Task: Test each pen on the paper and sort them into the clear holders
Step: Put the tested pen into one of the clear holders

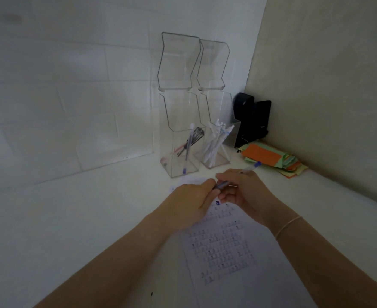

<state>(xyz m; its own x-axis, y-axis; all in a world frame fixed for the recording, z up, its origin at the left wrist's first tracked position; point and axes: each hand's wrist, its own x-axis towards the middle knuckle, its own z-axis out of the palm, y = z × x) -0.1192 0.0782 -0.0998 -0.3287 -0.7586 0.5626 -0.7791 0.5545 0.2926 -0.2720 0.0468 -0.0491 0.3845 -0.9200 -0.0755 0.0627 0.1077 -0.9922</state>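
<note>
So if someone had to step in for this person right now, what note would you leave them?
Both hands hold one pen above the paper: left hand grips its near end, right hand its barrel.
Left holder has a few pens, right holder a bunch of white ones.
Paper already carries many test marks.
Left to do: test this pen, then drop it in a holder. No loose pens visible.

Two bare forearms, no sleeves in view. Left hand point(191, 200) without rings or watch. Right hand point(243, 192) likewise unadorned; thin pale bracelet point(288, 226) looped round the right wrist, plain and narrow.
</note>
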